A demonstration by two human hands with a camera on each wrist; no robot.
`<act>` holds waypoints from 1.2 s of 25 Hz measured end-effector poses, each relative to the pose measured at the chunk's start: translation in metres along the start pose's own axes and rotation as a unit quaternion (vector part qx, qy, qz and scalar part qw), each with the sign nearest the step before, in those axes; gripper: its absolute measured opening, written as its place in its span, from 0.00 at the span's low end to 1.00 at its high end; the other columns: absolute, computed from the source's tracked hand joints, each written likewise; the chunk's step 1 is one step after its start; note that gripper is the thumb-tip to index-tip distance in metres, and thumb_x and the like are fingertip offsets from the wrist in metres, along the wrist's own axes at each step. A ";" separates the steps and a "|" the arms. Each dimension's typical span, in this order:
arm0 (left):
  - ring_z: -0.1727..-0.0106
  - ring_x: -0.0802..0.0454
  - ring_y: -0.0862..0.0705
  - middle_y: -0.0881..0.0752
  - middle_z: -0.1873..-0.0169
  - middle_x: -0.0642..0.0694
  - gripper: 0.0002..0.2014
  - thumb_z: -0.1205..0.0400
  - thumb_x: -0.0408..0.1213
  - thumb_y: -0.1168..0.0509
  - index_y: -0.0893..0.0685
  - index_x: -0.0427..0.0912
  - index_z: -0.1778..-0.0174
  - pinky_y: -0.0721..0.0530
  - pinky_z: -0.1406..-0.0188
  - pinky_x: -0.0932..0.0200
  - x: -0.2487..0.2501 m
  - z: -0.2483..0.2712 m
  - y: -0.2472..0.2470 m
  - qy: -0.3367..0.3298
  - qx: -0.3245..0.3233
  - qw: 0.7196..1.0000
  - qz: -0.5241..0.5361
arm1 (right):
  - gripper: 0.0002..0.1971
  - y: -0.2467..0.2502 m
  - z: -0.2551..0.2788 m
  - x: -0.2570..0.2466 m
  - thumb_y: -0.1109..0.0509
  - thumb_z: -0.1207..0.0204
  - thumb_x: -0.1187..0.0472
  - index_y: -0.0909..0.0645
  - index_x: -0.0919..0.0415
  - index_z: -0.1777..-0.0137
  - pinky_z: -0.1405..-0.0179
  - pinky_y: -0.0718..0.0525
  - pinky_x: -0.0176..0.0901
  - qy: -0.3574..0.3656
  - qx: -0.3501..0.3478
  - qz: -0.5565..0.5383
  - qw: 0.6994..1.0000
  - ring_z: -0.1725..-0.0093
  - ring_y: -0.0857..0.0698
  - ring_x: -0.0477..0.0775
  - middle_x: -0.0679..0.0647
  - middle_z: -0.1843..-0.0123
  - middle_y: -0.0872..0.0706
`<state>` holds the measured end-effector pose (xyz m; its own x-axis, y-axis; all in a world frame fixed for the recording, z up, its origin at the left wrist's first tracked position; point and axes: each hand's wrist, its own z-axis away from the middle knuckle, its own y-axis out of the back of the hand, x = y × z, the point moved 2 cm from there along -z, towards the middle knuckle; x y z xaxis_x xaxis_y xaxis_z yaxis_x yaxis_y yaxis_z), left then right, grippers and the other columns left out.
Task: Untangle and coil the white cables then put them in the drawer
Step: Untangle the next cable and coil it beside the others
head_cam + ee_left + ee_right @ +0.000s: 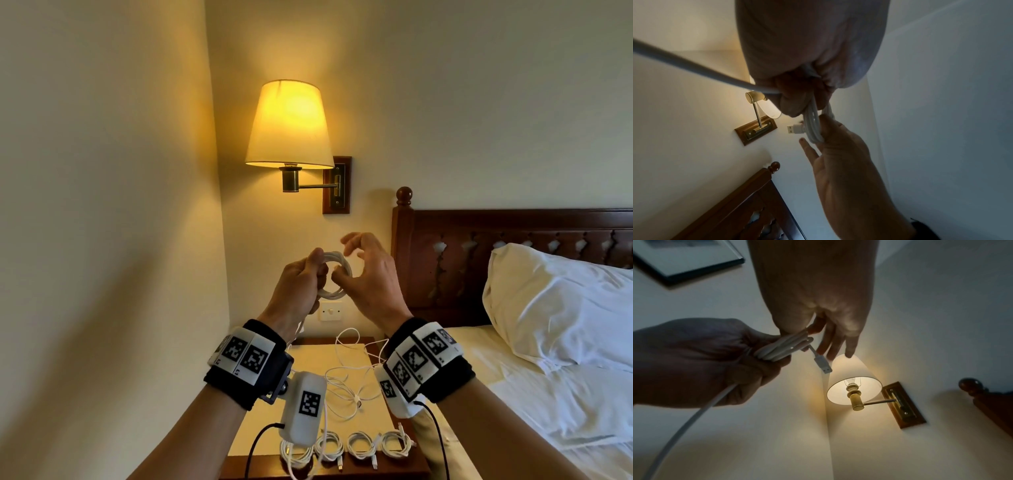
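Left hand (301, 284) fist-curled round a round coil of smooth white cable (337, 274), held up at chest height in front of the wall — several loops stacked flat. Right hand (368, 277) touches the coil's far side with thumb and a fingertip, other fingers spread and loosely bent; whether it truly pinches, cannot tell. Left wrist view: flat metal USB plug (794, 129) sticks out of the coil. One loose strand trails down from the left fist.

Below, on the pale-topped wooden nightstand (308, 356): tangled white cables (352, 380) in loose curves at mid-top, and four small coiled bundles (346, 445) in a row at the front edge.

Lit wall lamp (289, 125), cone fabric shade, brass arm. Carved dark wood headboard (479, 257), rumpled white pillow (561, 305).
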<state>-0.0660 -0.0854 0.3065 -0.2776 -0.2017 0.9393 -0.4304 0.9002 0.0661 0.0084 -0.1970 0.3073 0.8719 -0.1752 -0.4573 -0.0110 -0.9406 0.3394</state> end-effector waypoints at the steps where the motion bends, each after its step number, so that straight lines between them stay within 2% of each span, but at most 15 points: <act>1: 0.79 0.58 0.37 0.33 0.78 0.51 0.22 0.11 0.51 0.50 0.26 0.45 0.68 0.38 0.79 0.61 0.001 0.001 -0.001 -0.002 -0.003 1.000 -0.005 | 0.12 -0.002 -0.001 0.000 0.28 0.24 0.66 0.28 0.56 0.48 0.54 0.18 0.30 -0.020 -0.041 -0.042 0.998 0.49 0.15 0.48 0.51 0.49 0.16; 3: 0.79 0.58 0.36 0.32 0.78 0.51 0.22 0.11 0.51 0.50 0.25 0.44 0.67 0.37 0.78 0.61 0.003 0.000 -0.001 -0.008 0.001 1.000 -0.011 | 0.08 -0.006 0.000 -0.001 0.36 0.17 0.65 0.32 0.57 0.44 0.63 0.13 0.40 -0.028 -0.102 -0.066 0.992 0.59 0.14 0.53 0.55 0.57 0.15; 5: 0.77 0.57 0.36 0.33 0.76 0.51 0.21 0.12 0.51 0.49 0.26 0.44 0.67 0.37 0.78 0.61 0.004 -0.001 0.001 -0.012 0.006 1.000 -0.016 | 0.06 -0.005 0.005 -0.004 0.41 0.15 0.60 0.34 0.59 0.43 0.71 0.21 0.42 0.006 -0.131 -0.054 0.990 0.71 0.23 0.47 0.53 0.66 0.21; 8: 0.76 0.56 0.37 0.33 0.76 0.50 0.22 0.13 0.52 0.46 0.25 0.44 0.69 0.37 0.76 0.60 0.001 -0.002 0.007 -0.006 0.027 1.000 -0.014 | 0.13 0.000 0.011 -0.002 0.43 0.18 0.50 0.30 0.58 0.42 0.72 0.28 0.35 -0.012 -0.152 -0.059 0.987 0.73 0.29 0.42 0.49 0.71 0.24; 11: 0.75 0.55 0.36 0.32 0.76 0.49 0.21 0.13 0.52 0.45 0.24 0.44 0.68 0.37 0.75 0.59 -0.004 -0.004 0.009 0.013 0.056 0.998 0.010 | 0.12 0.000 0.012 0.004 0.42 0.13 0.54 0.21 0.60 0.47 0.69 0.29 0.38 -0.109 -0.179 -0.152 0.966 0.70 0.29 0.44 0.47 0.69 0.25; 13: 0.74 0.55 0.36 0.32 0.74 0.49 0.20 0.13 0.53 0.45 0.23 0.44 0.66 0.36 0.75 0.59 -0.003 -0.005 0.008 0.013 0.053 0.998 0.005 | 0.12 -0.004 0.014 0.005 0.42 0.13 0.56 0.20 0.62 0.50 0.67 0.29 0.38 -0.196 -0.195 -0.285 0.918 0.69 0.30 0.46 0.48 0.69 0.28; 15: 0.73 0.55 0.35 0.31 0.73 0.49 0.19 0.13 0.52 0.46 0.22 0.44 0.64 0.36 0.74 0.59 -0.002 -0.005 0.008 0.007 0.040 0.999 0.004 | 0.13 -0.005 0.017 0.003 0.42 0.13 0.56 0.19 0.62 0.52 0.65 0.28 0.38 -0.249 -0.189 -0.396 0.863 0.68 0.30 0.46 0.49 0.68 0.27; 18: 0.72 0.55 0.33 0.26 0.69 0.45 0.21 0.13 0.53 0.47 0.19 0.41 0.61 0.34 0.75 0.60 -0.003 -0.005 0.010 -0.016 0.020 1.000 -0.005 | 0.14 -0.005 0.021 -0.006 0.45 0.13 0.57 0.19 0.61 0.52 0.65 0.29 0.39 -0.259 -0.181 -0.525 0.791 0.69 0.28 0.46 0.53 0.64 0.22; 21: 0.75 0.56 0.34 0.26 0.69 0.42 0.26 0.13 0.54 0.46 0.15 0.34 0.52 0.35 0.78 0.62 -0.002 -0.007 0.012 -0.042 0.016 0.999 -0.023 | 0.14 -0.004 0.017 -0.011 0.46 0.13 0.56 0.21 0.62 0.49 0.67 0.27 0.37 -0.257 -0.193 -0.590 0.741 0.69 0.29 0.45 0.52 0.66 0.22; 24: 0.77 0.57 0.33 0.27 0.75 0.49 0.23 0.14 0.54 0.46 0.15 0.42 0.62 0.35 0.79 0.66 -0.003 -0.010 0.019 -0.101 0.006 0.992 -0.074 | 0.13 0.002 0.012 -0.012 0.44 0.16 0.53 0.22 0.60 0.51 0.69 0.28 0.36 -0.278 -0.174 -0.602 0.728 0.71 0.31 0.45 0.48 0.70 0.27; 26: 0.75 0.52 0.30 0.25 0.74 0.45 0.20 0.13 0.50 0.45 0.15 0.45 0.65 0.32 0.75 0.63 -0.015 -0.013 0.032 -0.157 0.018 0.978 -0.137 | 0.15 0.016 0.007 -0.009 0.45 0.15 0.52 0.21 0.58 0.54 0.69 0.30 0.37 -0.289 -0.143 -0.620 0.715 0.71 0.32 0.45 0.46 0.71 0.28; 27: 0.73 0.46 0.28 0.23 0.73 0.40 0.18 0.13 0.47 0.44 0.16 0.47 0.66 0.29 0.72 0.59 -0.025 -0.015 0.041 -0.178 0.033 0.968 -0.175 | 0.16 0.026 0.003 -0.007 0.46 0.14 0.52 0.20 0.57 0.55 0.68 0.30 0.37 -0.292 -0.126 -0.630 0.709 0.71 0.32 0.45 0.46 0.71 0.28; 28: 0.71 0.42 0.25 0.20 0.72 0.38 0.16 0.13 0.45 0.43 0.18 0.49 0.66 0.27 0.69 0.56 -0.035 -0.016 0.051 -0.193 0.046 0.956 -0.214 | 0.17 0.035 -0.001 -0.005 0.46 0.13 0.52 0.19 0.57 0.56 0.68 0.30 0.37 -0.293 -0.112 -0.630 0.710 0.71 0.32 0.45 0.46 0.71 0.28; 29: 0.71 0.43 0.23 0.18 0.70 0.39 0.15 0.13 0.43 0.43 0.20 0.52 0.66 0.26 0.68 0.54 -0.044 -0.016 0.058 -0.198 0.049 0.946 -0.252 | 0.17 0.041 -0.005 -0.003 0.46 0.13 0.52 0.19 0.57 0.56 0.67 0.31 0.37 -0.296 -0.102 -0.615 0.724 0.70 0.32 0.45 0.46 0.71 0.28; 30: 0.72 0.50 0.22 0.17 0.71 0.45 0.15 0.13 0.42 0.43 0.22 0.54 0.66 0.26 0.68 0.56 -0.049 -0.014 0.061 -0.196 0.031 0.935 -0.294 | 0.17 0.045 -0.008 0.000 0.46 0.13 0.52 0.19 0.58 0.55 0.67 0.32 0.38 -0.299 -0.096 -0.582 0.750 0.70 0.32 0.45 0.47 0.71 0.27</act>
<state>-0.0661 -0.0154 0.2689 -0.2652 -0.7920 0.5499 -0.6537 0.5669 0.5013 0.0118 -0.2367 0.3294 -0.1403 0.5800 -0.8024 0.7081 -0.5077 -0.4908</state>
